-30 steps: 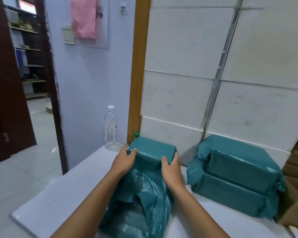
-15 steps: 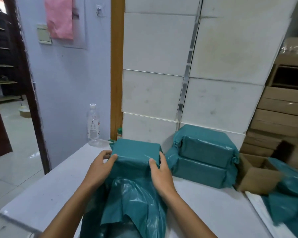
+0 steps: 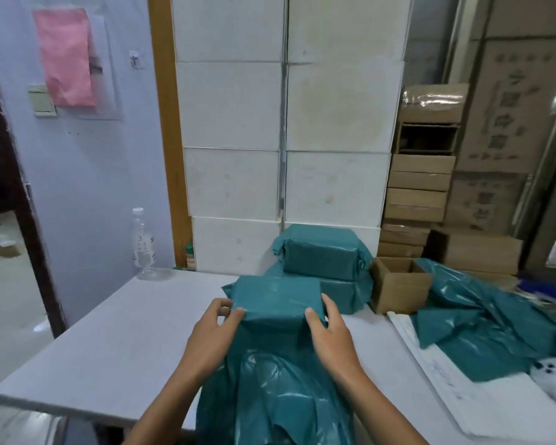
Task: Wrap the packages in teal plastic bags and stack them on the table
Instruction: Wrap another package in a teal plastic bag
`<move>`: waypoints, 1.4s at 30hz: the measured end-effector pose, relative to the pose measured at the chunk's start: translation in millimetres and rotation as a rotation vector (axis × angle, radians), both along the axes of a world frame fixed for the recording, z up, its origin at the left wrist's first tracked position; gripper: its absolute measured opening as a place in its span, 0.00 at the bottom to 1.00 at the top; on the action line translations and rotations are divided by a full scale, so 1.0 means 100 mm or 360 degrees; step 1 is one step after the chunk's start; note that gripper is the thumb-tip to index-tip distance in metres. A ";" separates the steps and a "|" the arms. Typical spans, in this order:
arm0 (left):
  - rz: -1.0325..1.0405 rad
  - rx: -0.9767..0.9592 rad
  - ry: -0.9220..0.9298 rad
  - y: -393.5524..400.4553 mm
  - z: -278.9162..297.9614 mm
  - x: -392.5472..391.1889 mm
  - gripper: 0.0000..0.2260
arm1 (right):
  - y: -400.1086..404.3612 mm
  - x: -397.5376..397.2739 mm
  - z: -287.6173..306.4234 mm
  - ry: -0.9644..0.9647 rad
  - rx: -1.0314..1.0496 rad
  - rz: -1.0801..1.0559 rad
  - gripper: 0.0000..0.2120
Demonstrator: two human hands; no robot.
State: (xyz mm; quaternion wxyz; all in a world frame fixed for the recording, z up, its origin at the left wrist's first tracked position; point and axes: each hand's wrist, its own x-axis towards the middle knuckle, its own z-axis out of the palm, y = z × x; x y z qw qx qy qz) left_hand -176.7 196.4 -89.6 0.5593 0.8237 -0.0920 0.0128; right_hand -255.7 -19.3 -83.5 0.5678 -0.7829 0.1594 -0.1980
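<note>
Both hands (left hand, right hand) flank the package.

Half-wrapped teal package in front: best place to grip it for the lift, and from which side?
Grip the teal package by its two short ends, coming in from left and right, as the left hand and right hand are placed. It is boxy, lies flat, and loose bag plastic trails toward the person.

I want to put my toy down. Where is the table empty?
The table is bare on the left, between the water bottle and the left hand. The right side is crowded: stacked teal packages, a cardboard box and loose teal bags.
</note>
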 end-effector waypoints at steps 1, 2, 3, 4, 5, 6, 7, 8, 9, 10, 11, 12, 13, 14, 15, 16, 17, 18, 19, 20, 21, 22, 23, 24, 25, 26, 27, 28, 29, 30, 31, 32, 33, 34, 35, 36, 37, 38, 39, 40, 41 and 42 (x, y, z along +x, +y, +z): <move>-0.0051 0.0008 0.0023 -0.15 -0.02 -0.02 0.15 | -0.14 -0.04 -0.01 0.0026 0.0013 -0.0037 0.28; -0.0094 0.0007 0.0051 -0.28 -0.06 -0.02 0.15 | -0.27 -0.06 -0.04 0.0067 0.0028 -0.0068 0.28; -0.0137 0.0003 0.0076 -0.42 -0.11 -0.03 0.16 | -0.39 -0.07 -0.06 0.0100 0.0039 -0.0088 0.28; -0.0176 -0.0001 0.0099 -0.54 -0.15 -0.03 0.16 | -0.51 -0.09 -0.09 0.0113 0.0048 -0.0108 0.27; -0.0198 -0.0003 0.0109 -0.67 -0.19 -0.01 0.16 | -0.62 -0.08 -0.13 0.0116 0.0041 -0.0126 0.27; -0.0203 0.0008 0.0107 -0.78 -0.23 0.04 0.17 | -0.71 -0.05 -0.16 0.0117 0.0037 -0.0149 0.27; -0.0200 0.0035 0.0099 -0.89 -0.25 0.09 0.18 | -0.81 0.00 -0.20 0.0117 0.0044 -0.0179 0.27; -0.0191 0.0064 0.0095 -0.98 -0.25 0.14 0.19 | -0.87 0.05 -0.24 0.0117 0.0064 -0.0194 0.27; -0.0175 0.0077 0.0098 -1.03 -0.24 0.18 0.20 | -0.91 0.09 -0.25 0.0108 0.0088 -0.0188 0.27; -0.0161 0.0085 0.0099 -1.07 -0.25 0.23 0.21 | -0.95 0.14 -0.26 0.0106 0.0109 -0.0174 0.27; -0.0156 0.0097 0.0087 -1.10 -0.26 0.28 0.20 | -0.98 0.18 -0.27 0.0105 0.0124 -0.0162 0.27; -0.0163 0.0116 0.0075 -1.11 -0.27 0.32 0.20 | -1.01 0.21 -0.27 0.0104 0.0129 -0.0148 0.26; -0.0189 0.0121 0.0070 -1.11 -0.29 0.36 0.20 | -1.03 0.22 -0.28 0.0090 0.0126 -0.0124 0.25; -0.0229 0.0100 0.0077 -1.08 -0.29 0.39 0.20 | -1.04 0.20 -0.27 0.0082 0.0097 -0.0081 0.24; -0.0283 0.0072 0.0091 -1.05 -0.31 0.42 0.20 | -1.06 0.18 -0.27 0.0096 0.0022 -0.0048 0.24; -0.0332 0.0072 0.0084 -1.01 -0.33 0.44 0.21 | -1.10 0.16 -0.28 0.0141 -0.0158 -0.0052 0.25; -0.0342 0.0121 0.0007 -0.95 -0.34 0.47 0.23 | -1.13 0.15 -0.30 0.0198 -0.0435 -0.0095 0.29; -0.0312 0.0210 -0.0160 -0.90 -0.33 0.49 0.25 | -1.13 0.13 -0.30 0.0238 -0.0735 -0.0144 0.35; -0.0292 0.0306 -0.0403 -0.87 -0.31 0.50 0.27 | -1.11 0.12 -0.29 0.0207 -0.1000 -0.0176 0.39; -0.0328 0.0387 -0.0683 -0.86 -0.29 0.51 0.29 | -1.07 0.13 -0.29 0.0127 -0.1223 -0.0163 0.42; -0.0413 0.0482 -0.0928 -0.88 -0.28 0.52 0.30 | -1.03 0.15 -0.31 0.0045 -0.1421 -0.0122 0.44; -0.0510 0.0599 -0.1104 -0.92 -0.29 0.53 0.31 | -0.98 0.17 -0.34 -0.0002 -0.1591 -0.0084 0.45; -0.0588 0.0732 -0.1206 -0.97 -0.34 0.55 0.33 | -0.96 0.21 -0.40 -0.0004 -0.1715 -0.0051 0.46; -0.0633 0.0862 -0.1252 -1.01 -0.41 0.58 0.35 | -0.95 0.24 -0.45 0.0039 -0.1787 -0.0032 0.47; -0.0653 0.0975 -0.1254 -1.04 -0.49 0.61 0.36 | -0.95 0.26 -0.49 0.0081 -0.1812 -0.0024 0.47; -0.0670 0.1043 -0.1248 -1.06 -0.56 0.64 0.38 | -0.96 0.29 -0.54 0.0108 -0.1822 -0.0017 0.47; -0.0694 0.1067 -0.1244 -1.05 -0.60 0.67 0.38 | -0.98 0.30 -0.58 0.0094 -0.1838 -0.0012 0.47; -0.0717 0.1071 -0.1249 -1.04 -0.62 0.69 0.39 | -1.00 0.30 -0.61 0.0076 -0.1841 -0.0004 0.46; -0.0729 0.1068 -0.1261 -1.02 -0.62 0.71 0.40 | -1.03 0.30 -0.63 0.0043 -0.1845 0.0009 0.46; -0.0733 0.1068 -0.1277 -1.00 -0.61 0.73 0.41 | -1.06 0.29 -0.63 0.0018 -0.1853 0.0030 0.46; -0.0738 0.1075 -0.1285 -0.98 -0.60 0.73 0.42 | -1.11 0.27 -0.64 0.0000 -0.1858 0.0052 0.46; -0.0747 0.1086 -0.1292 -0.97 -0.60 0.73 0.43 | -1.17 0.24 -0.64 0.0005 -0.1850 0.0072 0.46; -0.0760 0.1094 -0.1294 -0.96 -0.60 0.74 0.43 | -1.24 0.21 -0.65 0.0011 -0.1832 0.0080 0.46; -0.0773 0.1093 -0.1297 -0.96 -0.60 0.74 0.44 | -1.31 0.17 -0.66 0.0021 -0.1806 0.0082 0.46; -0.0786 0.1086 -0.1296 -0.96 -0.61 0.74 0.44 | -1.39 0.14 -0.68 0.0022 -0.1792 0.0077 0.47; -0.0795 0.1084 -0.1290 -0.96 -0.61 0.74 0.44 | -1.44 0.09 -0.69 0.0032 -0.1784 0.0075 0.47; -0.0798 0.1092 -0.1282 -0.96 -0.61 0.74 0.44 | -1.48 0.06 -0.71 0.0028 -0.1784 0.0073 0.47; -0.0796 0.1100 -0.1287 -0.96 -0.61 0.74 0.44 | -1.51 0.03 -0.71 0.0028 -0.1782 0.0079 0.47; -0.0795 0.1106 -0.1295 -0.96 -0.61 0.75 0.44 | -1.53 0.01 -0.72 0.0014 -0.1778 0.0082 0.47; -0.0791 0.1110 -0.1304 -0.96 -0.62 0.75 0.44 | -1.53 -0.01 -0.72 0.0006 -0.1769 0.0087 0.47; -0.0794 0.1116 -0.1304 -0.95 -0.61 0.76 0.44 | -1.54 -0.01 -0.73 -0.0014 -0.1764 0.0096 0.47; -0.0797 0.1124 -0.1302 -0.95 -0.62 0.76 0.44 | -1.53 -0.03 -0.73 -0.0019 -0.1765 0.0109 0.46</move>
